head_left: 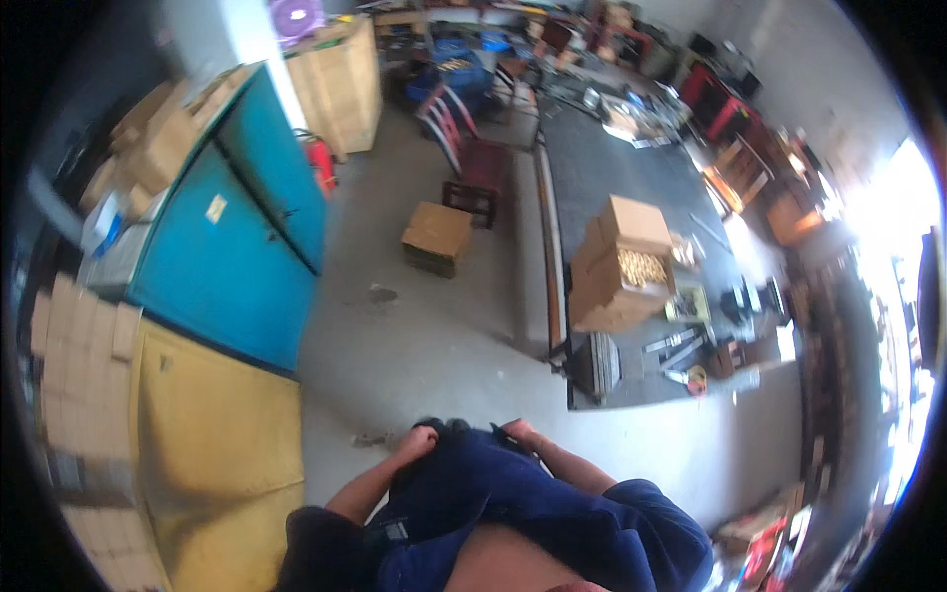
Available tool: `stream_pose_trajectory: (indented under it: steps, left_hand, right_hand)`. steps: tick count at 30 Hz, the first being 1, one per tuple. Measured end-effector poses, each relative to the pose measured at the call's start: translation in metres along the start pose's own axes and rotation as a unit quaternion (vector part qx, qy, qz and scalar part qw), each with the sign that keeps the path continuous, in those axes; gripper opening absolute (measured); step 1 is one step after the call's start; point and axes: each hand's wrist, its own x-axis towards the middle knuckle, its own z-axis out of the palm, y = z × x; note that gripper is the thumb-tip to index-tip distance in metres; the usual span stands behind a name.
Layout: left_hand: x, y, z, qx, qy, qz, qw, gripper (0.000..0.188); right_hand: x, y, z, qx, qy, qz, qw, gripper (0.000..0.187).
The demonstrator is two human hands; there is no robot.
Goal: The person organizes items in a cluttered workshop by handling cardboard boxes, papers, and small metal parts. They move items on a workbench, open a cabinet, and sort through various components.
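Note:
My left hand is closed at the left side of the dark blue jacket that I wear, low near its front edge. On the other side, my right hand pinches the jacket's edge, with a small dark piece of cloth beside the fingers. Both forearms are bare below the short or pushed-up sleeves. The fingertips of both hands are partly hidden and blurred.
To the right stands a dark-topped workbench with an open cardboard box of small tan pieces and orange-handled scissors. A closed carton and a chair stand ahead. Blue and yellow cabinets line the left.

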Motion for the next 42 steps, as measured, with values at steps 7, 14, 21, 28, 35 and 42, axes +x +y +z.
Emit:
stream_pose_trajectory:
  steps: [7,14,21,28,35,42]
  left_hand:
    - [0.083,-0.062,-0.043,0.259,-0.255,0.011,0.931,0.021]
    - [0.141,-0.063,-0.044,0.291,-0.175,-0.067,0.938,0.024]
    - [0.155,0.04,0.079,0.324,-0.365,-0.031,0.872,0.025]
    - [0.123,0.234,0.26,0.294,-0.373,0.162,0.865,0.023]
    - [0.098,0.434,0.378,0.212,-0.482,0.296,0.797,0.026]
    - [0.157,0.526,0.483,0.236,-0.485,0.24,0.807,0.028]
  right_hand:
    - [-0.114,0.015,0.08,0.472,0.174,0.237,0.831,0.028]
    - [-0.209,-0.004,0.185,0.795,0.251,0.363,0.417,0.029]
    - [-0.236,0.054,0.249,0.808,0.411,0.352,0.234,0.017]
    - [-0.373,0.193,0.241,0.81,0.374,0.318,0.322,0.031]
    - [-0.423,0.323,0.207,0.812,0.407,0.268,0.321,0.038]
    - [-0.46,0.43,0.159,0.645,0.362,0.261,0.62,0.035]
